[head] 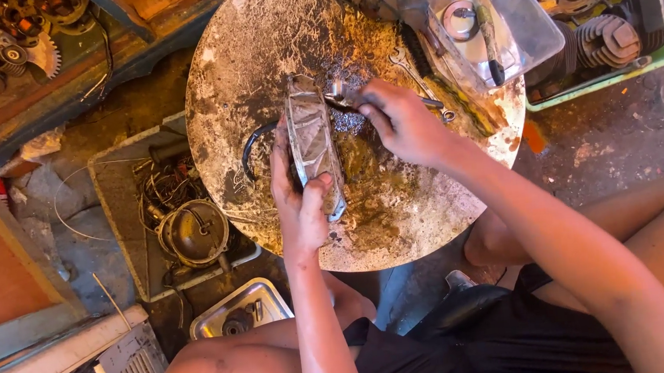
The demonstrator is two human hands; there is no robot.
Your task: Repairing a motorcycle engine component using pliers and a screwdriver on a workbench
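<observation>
On a round, stained work slab [256, 49] stands a dull grey metal engine casing [312, 136], held on edge. My left hand [294, 194] grips it from the near side, thumb wrapped over its lower end. My right hand [400, 120] holds a small metal tool [338, 95] whose tip touches the upper right side of the casing. A black curved hose [251, 147] sticks out to the casing's left. Metal filings lie on the slab just beside the tool tip.
A combination wrench [419, 83] lies behind my right hand. A clear plastic box [494, 24] with parts sits at the slab's far right. Finned engine cylinders [615, 34] rest in a green tray. A tray of wires [174, 216] and a steel pan [239, 311] sit on the floor at left.
</observation>
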